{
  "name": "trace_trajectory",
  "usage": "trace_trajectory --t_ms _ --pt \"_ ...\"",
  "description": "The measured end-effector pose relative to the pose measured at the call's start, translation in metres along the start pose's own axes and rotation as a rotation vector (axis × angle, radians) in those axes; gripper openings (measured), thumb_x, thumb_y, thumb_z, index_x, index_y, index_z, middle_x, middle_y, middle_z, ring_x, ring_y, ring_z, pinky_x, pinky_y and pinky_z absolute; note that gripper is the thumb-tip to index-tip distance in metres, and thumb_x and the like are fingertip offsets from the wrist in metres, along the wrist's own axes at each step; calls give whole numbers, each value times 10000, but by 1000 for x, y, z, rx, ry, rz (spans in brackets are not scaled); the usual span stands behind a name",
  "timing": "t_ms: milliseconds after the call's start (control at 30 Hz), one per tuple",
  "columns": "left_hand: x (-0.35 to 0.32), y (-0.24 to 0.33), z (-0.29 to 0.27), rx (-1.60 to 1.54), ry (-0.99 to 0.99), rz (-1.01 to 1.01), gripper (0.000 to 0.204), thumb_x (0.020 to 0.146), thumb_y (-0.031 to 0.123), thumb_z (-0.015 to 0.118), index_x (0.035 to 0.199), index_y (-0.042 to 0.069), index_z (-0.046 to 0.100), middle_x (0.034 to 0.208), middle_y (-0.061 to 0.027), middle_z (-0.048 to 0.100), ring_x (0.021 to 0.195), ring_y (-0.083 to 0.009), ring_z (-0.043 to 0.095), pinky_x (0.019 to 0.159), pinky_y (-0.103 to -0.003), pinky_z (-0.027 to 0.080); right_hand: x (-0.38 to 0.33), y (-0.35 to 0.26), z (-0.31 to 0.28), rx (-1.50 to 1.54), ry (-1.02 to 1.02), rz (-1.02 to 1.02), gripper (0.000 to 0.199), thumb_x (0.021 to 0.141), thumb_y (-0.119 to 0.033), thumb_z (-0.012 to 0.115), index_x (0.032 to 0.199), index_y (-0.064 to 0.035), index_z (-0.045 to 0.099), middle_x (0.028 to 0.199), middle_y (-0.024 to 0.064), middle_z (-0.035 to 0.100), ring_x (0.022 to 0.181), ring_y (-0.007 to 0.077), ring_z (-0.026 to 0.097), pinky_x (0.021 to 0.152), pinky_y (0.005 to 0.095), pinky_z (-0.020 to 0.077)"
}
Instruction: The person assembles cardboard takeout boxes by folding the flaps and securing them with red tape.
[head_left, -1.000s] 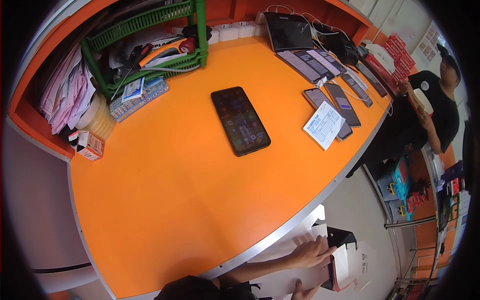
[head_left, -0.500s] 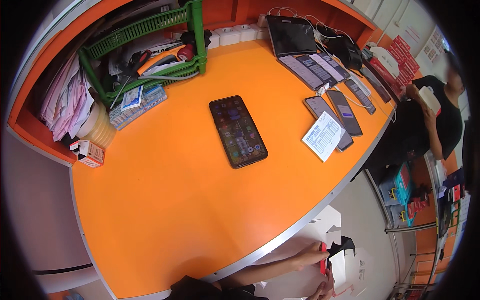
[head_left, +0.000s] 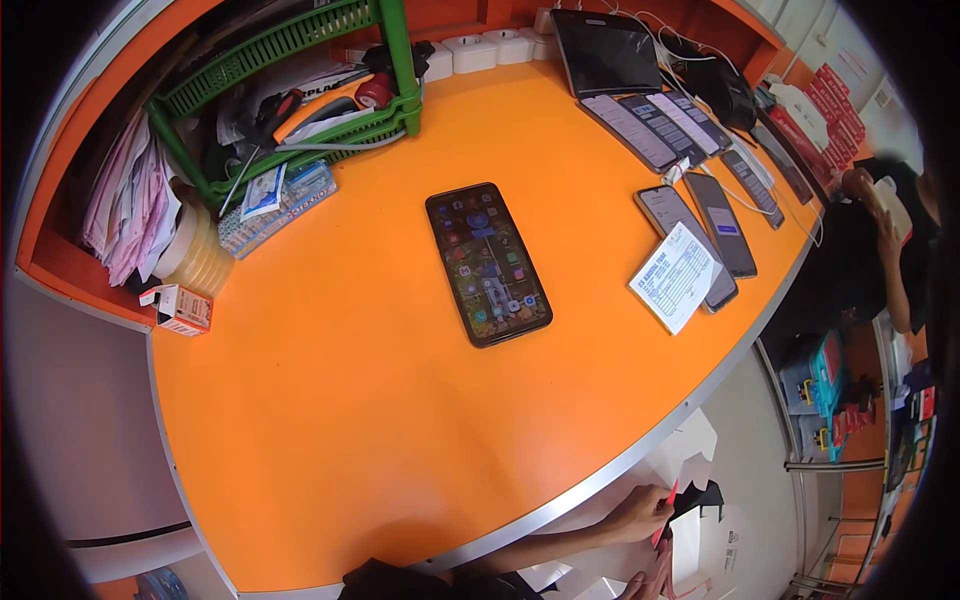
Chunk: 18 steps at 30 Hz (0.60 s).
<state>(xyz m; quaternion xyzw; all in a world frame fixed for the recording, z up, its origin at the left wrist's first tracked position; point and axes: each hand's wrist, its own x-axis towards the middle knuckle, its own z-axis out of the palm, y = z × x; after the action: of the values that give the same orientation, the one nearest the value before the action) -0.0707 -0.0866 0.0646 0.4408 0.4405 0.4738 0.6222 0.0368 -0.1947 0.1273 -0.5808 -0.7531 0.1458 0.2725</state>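
Note:
Beyond the table's front right edge, my left hand (head_left: 640, 513) is closed round a slim red thing (head_left: 673, 490), whose kind I cannot make out. Just below it, my right hand (head_left: 650, 578) grips the edge of a piece of white cardboard (head_left: 687, 545); the lower frame edge cuts this hand off. Black material (head_left: 708, 497) shows beside the left fingers. More white sheet or cardboard lies under and around both hands. On the table, apart from my hands, a smartphone (head_left: 489, 265) lies face up with its screen lit.
The orange table (head_left: 330, 420) carries several phones at the far right, a paper slip (head_left: 672, 278) over one, and a tablet (head_left: 607, 55). Far left stand a green rack (head_left: 270, 55) with tools, tape rolls (head_left: 200, 255) and a small box (head_left: 183, 310). At right, a person (head_left: 890, 235) holds something pale.
The view has shifted, so the table items sit slightly further right. My left hand still grips the red thing, which is now tilted and less exposed. My right hand stays close below.

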Motion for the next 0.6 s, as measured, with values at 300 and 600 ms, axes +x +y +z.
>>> trace_trajectory --t_ms 300,600 --pt "-13 -28 -15 168 -157 -7 221 782 132 571 706 -75 552 575 -217 537 529 -272 570 521 -407 407 -20 22 36 -102 -73 134 380 915 -90 493 1280 19 488 941 169 457 833 298 472 766 369 414" --pt "-42 -76 -6 143 -189 -235 250 892 214 572 932 -15 664 738 -95 650 669 -131 595 603 -303 475 -44 36 31 111 84 87 284 916 -125 507 1153 9 587 865 181 573 661 304 557 588 381 447"
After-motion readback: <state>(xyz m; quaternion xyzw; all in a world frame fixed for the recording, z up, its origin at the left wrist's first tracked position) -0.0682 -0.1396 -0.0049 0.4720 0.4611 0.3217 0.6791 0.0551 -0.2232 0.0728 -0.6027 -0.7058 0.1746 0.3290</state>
